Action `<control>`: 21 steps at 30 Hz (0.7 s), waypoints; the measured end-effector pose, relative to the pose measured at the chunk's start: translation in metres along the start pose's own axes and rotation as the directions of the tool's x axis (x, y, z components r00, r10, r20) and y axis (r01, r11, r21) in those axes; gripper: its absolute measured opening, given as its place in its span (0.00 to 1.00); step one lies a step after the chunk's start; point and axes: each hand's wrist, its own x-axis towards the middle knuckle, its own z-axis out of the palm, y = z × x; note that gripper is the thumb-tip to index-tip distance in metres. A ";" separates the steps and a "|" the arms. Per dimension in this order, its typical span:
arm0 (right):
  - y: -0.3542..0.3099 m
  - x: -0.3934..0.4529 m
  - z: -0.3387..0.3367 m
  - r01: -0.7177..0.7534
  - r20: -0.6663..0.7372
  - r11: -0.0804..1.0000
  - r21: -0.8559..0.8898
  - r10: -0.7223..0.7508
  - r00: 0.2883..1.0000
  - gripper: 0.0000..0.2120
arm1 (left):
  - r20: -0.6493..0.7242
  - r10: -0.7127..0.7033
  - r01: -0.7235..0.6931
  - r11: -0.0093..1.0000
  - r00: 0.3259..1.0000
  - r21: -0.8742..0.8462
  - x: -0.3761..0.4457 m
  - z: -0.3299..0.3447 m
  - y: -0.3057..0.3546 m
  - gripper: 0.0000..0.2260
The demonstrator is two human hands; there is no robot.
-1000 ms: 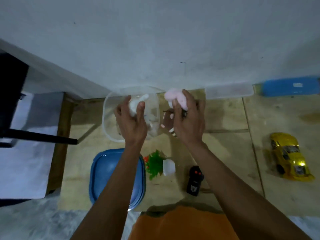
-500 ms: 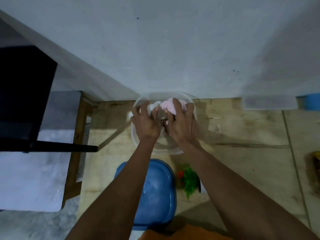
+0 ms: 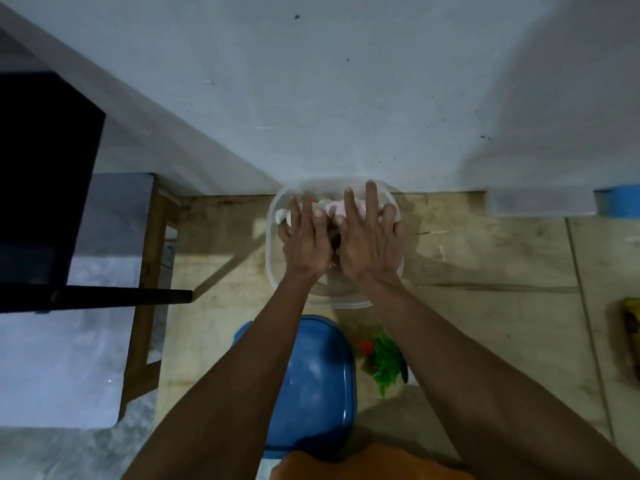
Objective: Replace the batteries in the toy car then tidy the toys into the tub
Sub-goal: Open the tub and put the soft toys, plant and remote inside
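Since half a second ago your fingers have straightened: your left hand and right hand now lie flat and spread, palms down, gripping nothing, over the pink soft toy and white soft toy inside the clear plastic tub at the far edge of the wooden table, against the wall. Press evenly so both settle below the rim, and steady the light tub. Green plastic toy waits near the blue lid at the near edge; the yellow toy car sits at the right edge.
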 end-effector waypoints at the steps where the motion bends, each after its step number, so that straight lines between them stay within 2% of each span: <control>1: 0.004 0.001 -0.003 0.002 0.037 1.000 -0.019 -0.002 0.999 0.29 | 0.015 -0.011 0.011 1.000 1.000 0.017 -0.001 0.000 0.000 0.35; 3: 0.010 0.001 -0.009 0.008 0.068 1.000 -0.030 -0.006 0.998 0.28 | 0.025 -0.027 0.025 0.999 0.999 0.047 -0.005 -0.001 0.004 0.35; 5: 0.015 -0.002 -0.018 0.024 0.035 1.000 0.016 -0.025 0.999 0.27 | 0.011 -0.044 0.043 0.997 0.999 0.058 -0.011 -0.004 0.014 0.32; 8: 0.032 -0.011 -0.032 0.038 -0.059 0.990 0.133 -0.031 0.998 0.26 | -0.098 -0.057 0.060 0.998 0.994 0.028 -0.032 -0.012 0.038 0.25; 13: 0.101 -0.055 -0.043 0.012 -0.263 0.913 0.407 0.105 0.959 0.23 | -0.277 0.046 -0.086 0.987 0.960 -0.133 -0.086 -0.002 0.060 0.28; 17: 0.170 -0.108 -0.032 -0.008 -0.273 0.838 0.545 0.187 0.944 0.21 | -0.397 0.117 -0.161 0.984 0.910 -0.079 -0.154 0.032 0.069 0.23; 19: 0.198 -0.141 -0.019 -0.094 -0.211 0.806 0.585 0.264 0.941 0.21 | -0.411 0.052 -0.074 0.997 0.910 -0.037 -0.193 0.060 0.066 0.25; 21: 0.214 -0.175 -0.002 -0.210 -0.102 0.781 0.588 0.329 0.939 0.23 | -0.387 -0.145 0.150 0.989 0.911 -0.018 -0.223 0.090 0.060 0.29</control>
